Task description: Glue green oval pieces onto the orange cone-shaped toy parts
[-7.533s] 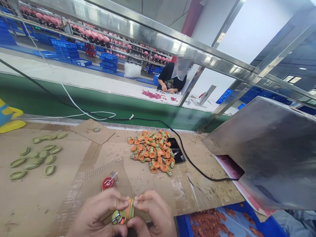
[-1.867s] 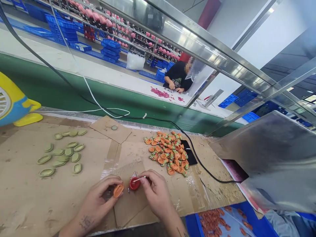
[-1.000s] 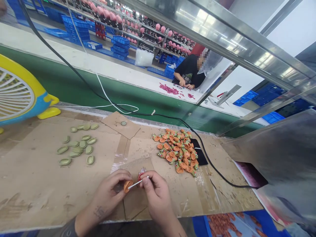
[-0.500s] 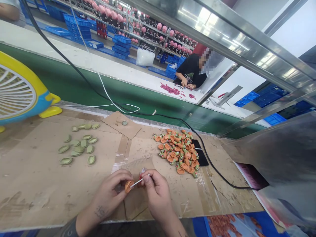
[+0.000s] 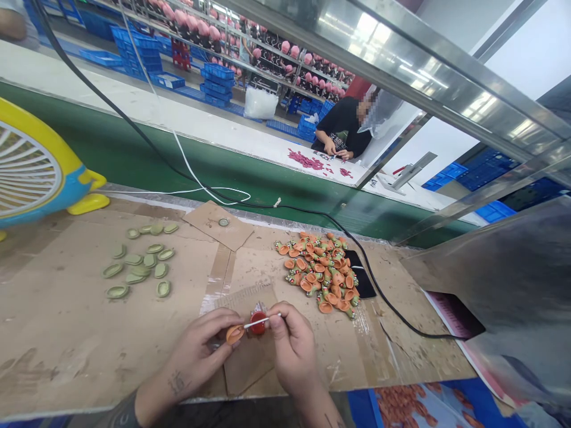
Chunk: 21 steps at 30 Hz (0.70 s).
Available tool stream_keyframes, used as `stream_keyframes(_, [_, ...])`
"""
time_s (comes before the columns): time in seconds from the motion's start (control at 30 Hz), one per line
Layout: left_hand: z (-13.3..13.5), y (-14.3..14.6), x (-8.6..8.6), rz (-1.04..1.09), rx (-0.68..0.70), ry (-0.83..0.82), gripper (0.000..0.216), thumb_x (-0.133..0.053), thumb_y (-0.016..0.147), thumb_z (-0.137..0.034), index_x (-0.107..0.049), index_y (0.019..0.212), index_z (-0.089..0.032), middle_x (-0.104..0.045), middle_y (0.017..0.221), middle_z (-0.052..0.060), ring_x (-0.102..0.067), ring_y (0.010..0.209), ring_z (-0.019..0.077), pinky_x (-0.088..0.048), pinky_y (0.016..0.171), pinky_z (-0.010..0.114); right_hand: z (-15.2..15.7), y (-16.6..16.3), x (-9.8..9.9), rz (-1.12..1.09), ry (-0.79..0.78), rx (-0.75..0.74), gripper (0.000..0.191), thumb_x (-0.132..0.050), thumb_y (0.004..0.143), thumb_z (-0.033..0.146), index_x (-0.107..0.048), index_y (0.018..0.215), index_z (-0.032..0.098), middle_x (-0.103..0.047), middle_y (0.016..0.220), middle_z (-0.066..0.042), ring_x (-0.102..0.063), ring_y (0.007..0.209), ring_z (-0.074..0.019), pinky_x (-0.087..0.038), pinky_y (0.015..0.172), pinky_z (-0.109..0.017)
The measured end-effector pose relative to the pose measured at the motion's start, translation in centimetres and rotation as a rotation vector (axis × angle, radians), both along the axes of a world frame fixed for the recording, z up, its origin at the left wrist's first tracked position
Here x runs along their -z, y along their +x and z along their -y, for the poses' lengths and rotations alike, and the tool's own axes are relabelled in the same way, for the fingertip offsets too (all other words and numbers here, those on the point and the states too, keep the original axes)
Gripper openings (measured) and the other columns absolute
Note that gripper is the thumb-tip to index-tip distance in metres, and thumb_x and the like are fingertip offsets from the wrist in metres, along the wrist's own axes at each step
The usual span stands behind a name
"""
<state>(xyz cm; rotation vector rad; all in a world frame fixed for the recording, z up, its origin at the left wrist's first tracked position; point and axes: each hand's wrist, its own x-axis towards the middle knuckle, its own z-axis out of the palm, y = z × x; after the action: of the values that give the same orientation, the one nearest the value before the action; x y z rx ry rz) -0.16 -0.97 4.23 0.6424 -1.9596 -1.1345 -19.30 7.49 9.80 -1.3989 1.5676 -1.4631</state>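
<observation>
Orange oval shell piece (image 5: 234,334) sits pinched in the left hand (image 5: 196,356); the right hand (image 5: 292,348) pinches a thin white stick (image 5: 259,321). Its tip touches the shell beside a small red pot (image 5: 258,323).

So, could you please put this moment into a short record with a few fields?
left hand: pinches an orange shell piece
right hand: holds a thin white stick, its tip at the shell piece
beside the hands: small red pot
bench: cardboard-covered
left: loose green oval pieces
right: heap of orange pieces, black cable
far left: yellow fan
</observation>
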Motion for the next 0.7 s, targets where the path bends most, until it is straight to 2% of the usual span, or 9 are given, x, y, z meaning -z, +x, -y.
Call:
stream_keyframes(0.1, [0.1, 0.1, 0.1, 0.020, 0.001, 0.013, 0.034, -0.064, 0.096, -0.016, -0.072, 0.122, -0.037, -0.074, 0.111, -0.001, -0.070, 0.103, 0.0151, -0.056, 0.092, 0.021, 0.1, -1.1, 0.8, -0.157, 0.011, 0.053, 0.027, -0.047, 0.109, 0.031, -0.064, 0.091, 0.021, -0.065, 0.082, -0.001, -0.060, 0.077, -0.0162, -0.043, 0.072, -0.026])
stream_keyframes(0.2, [0.2, 0.2, 0.2, 0.029, -0.009, 0.029, 0.034, -0.063, 0.098, -0.019, -0.071, 0.125, -0.037, -0.071, 0.111, 0.001, -0.069, 0.102, 0.0156, -0.057, 0.087, 0.021, 0.5, -2.0, 2.2, -0.345, 0.077, 0.027, 0.025, -0.045, 0.108, 0.027, -0.063, 0.092, 0.020, -0.067, 0.088, -0.004, -0.061, 0.085, -0.0187, -0.042, 0.077, -0.029])
stream_keyframes(0.3, [0.2, 0.2, 0.5, 0.051, -0.048, 0.070, 0.030, -0.064, 0.097, -0.024, -0.073, 0.124, -0.034, -0.071, 0.111, 0.003, -0.070, 0.102, 0.0186, -0.058, 0.082, 0.023, 0.6, -2.3, 3.0, -0.395, 0.103, 0.004, 0.025, -0.044, 0.108, 0.025, -0.063, 0.093, 0.020, -0.068, 0.089, -0.005, -0.061, 0.086, -0.0201, -0.042, 0.079, -0.031])
stream_keyframes(0.47, [-0.3, 0.2, 1.3, 0.075, -0.108, 0.150, 0.037, -0.066, 0.095, -0.027, -0.066, 0.132, -0.027, -0.077, 0.116, 0.007, -0.075, 0.096, 0.0210, -0.062, 0.073, 0.025, 0.0, -2.1, 2.0, -0.393, 0.025, 0.024, 0.025, -0.043, 0.108, 0.025, -0.061, 0.092, 0.020, -0.066, 0.087, -0.004, -0.060, 0.084, -0.0193, -0.042, 0.077, -0.031])
stream_keyframes(0.57, [-0.4, 0.1, 1.6, 0.078, -0.108, 0.178, 0.036, -0.064, 0.095, -0.028, -0.065, 0.131, -0.023, -0.077, 0.119, 0.009, -0.076, 0.100, 0.0222, -0.065, 0.077, 0.027, -0.3, -2.0, 1.4, -0.396, -0.011, 0.000, 0.023, -0.043, 0.108, 0.023, -0.061, 0.093, 0.021, -0.066, 0.087, -0.004, -0.060, 0.084, -0.0189, -0.043, 0.077, -0.031])
stream_keyframes(0.7, [-0.3, 0.1, 1.4, 0.088, -0.126, 0.170, 0.032, -0.062, 0.095, -0.029, -0.067, 0.126, -0.023, -0.077, 0.118, 0.009, -0.076, 0.105, 0.0237, -0.065, 0.083, 0.029, -0.4, -2.1, 1.5, -0.395, 0.047, -0.025, 0.023, -0.044, 0.107, 0.023, -0.064, 0.095, 0.021, -0.068, 0.089, -0.004, -0.062, 0.085, -0.0186, -0.043, 0.076, -0.030])
